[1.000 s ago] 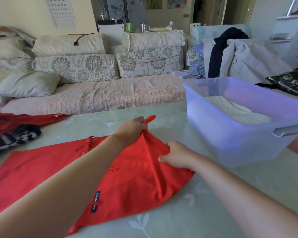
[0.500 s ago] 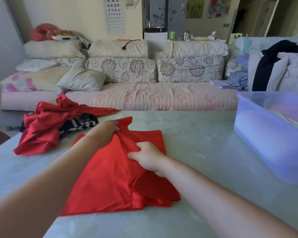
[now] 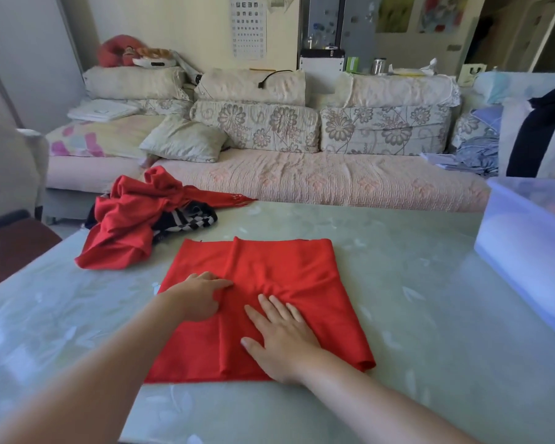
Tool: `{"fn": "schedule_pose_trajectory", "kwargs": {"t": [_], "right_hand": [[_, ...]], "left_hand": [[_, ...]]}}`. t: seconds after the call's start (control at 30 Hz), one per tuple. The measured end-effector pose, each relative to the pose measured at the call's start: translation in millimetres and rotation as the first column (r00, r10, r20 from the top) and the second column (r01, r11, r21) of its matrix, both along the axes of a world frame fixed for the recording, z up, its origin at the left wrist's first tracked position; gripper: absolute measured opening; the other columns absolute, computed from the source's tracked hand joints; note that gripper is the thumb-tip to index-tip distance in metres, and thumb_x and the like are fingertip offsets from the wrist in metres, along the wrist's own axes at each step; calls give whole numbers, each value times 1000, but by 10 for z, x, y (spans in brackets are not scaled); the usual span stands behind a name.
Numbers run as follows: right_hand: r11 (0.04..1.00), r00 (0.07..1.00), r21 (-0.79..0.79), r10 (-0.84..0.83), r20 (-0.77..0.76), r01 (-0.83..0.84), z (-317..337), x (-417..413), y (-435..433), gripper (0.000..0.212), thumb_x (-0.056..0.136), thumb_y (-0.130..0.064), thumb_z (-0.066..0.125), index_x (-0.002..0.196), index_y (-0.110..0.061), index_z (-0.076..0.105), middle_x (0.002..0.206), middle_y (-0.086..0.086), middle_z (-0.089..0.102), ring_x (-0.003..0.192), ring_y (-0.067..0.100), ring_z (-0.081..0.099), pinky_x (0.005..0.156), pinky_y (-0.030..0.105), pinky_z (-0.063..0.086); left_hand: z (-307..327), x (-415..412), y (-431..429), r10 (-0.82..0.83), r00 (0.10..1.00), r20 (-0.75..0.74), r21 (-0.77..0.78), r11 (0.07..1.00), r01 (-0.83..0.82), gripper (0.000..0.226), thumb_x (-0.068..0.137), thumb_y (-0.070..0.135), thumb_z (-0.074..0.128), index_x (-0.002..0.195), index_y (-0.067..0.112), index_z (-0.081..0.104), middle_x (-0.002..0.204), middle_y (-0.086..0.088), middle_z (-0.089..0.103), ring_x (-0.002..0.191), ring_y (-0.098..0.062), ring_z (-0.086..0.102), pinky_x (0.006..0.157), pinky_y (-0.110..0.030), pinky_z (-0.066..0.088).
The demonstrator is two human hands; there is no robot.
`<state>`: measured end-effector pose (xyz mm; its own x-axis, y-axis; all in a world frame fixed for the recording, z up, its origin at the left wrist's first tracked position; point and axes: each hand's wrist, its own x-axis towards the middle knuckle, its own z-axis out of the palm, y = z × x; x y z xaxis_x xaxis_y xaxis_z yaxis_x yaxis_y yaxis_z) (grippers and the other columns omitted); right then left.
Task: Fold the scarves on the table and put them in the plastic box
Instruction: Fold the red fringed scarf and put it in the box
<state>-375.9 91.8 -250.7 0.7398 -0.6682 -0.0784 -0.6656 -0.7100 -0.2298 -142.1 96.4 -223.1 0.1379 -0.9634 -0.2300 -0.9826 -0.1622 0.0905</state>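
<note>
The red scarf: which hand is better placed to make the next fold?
Probably the left. The left hand rests on the red scarf near its left edge, at a crease, and could lift that side; the right hand presses flat on the middle.

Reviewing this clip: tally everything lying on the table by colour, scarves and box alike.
Red fabric scarves: 2 (flat folded red scarf, crumpled red scarf)
Black-and-white checked fabric scarf: 1
Translucent bluish plastic box: 1
Total: 4
</note>
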Motion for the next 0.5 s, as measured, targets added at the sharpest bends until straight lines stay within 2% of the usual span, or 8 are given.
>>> {"fn": "schedule_pose_trajectory", "kwargs": {"t": [0.13,0.27,0.33,0.4,0.5], "right_hand": [[997,996,-31,73,-52,-75,39,-304,-346,61,102,-51,32,158,-39,12,168,-7,-4,153,10,-7,124,36,-5],[1000,996,15,-10,-85,11,196,-782,-760,63,94,-34,44,153,-44,26,167,-9,6,153,9,2,125,40,-1],[998,986,-15,-70,-154,68,323,-1039,-947,64,89,-30,48,150,-43,33,166,-8,14,153,10,9,124,45,2],[987,958,-69,-156,-240,143,452,-1249,-1090,59,88,-24,47,145,-40,43,164,-8,24,152,13,17,124,47,5],[950,907,-188,-297,-298,249,543,-1412,-1150,43,93,-24,42,131,-34,56,153,-4,44,148,21,28,121,49,12]], "left_hand": [[130,-272,-29,-19,998,59,33,999,17,57,90,43,47,146,45,34,134,0,41,128,-29,38,111,-38,31],[283,-673,-53,-94,994,-46,41,995,96,46,87,50,50,133,49,51,113,4,49,115,-23,49,103,-36,41],[336,-970,-56,-200,971,-134,72,975,211,40,86,47,54,126,44,58,105,5,52,102,-18,54,97,-32,44],[349,-1270,-60,-280,934,-224,106,945,309,37,87,38,57,123,34,63,109,5,62,101,-15,57,95,-29,45],[313,-1517,-117,-256,917,-307,28,960,278,34,88,22,55,118,28,67,113,10,66,107,-12,59,93,-22,45]]}}
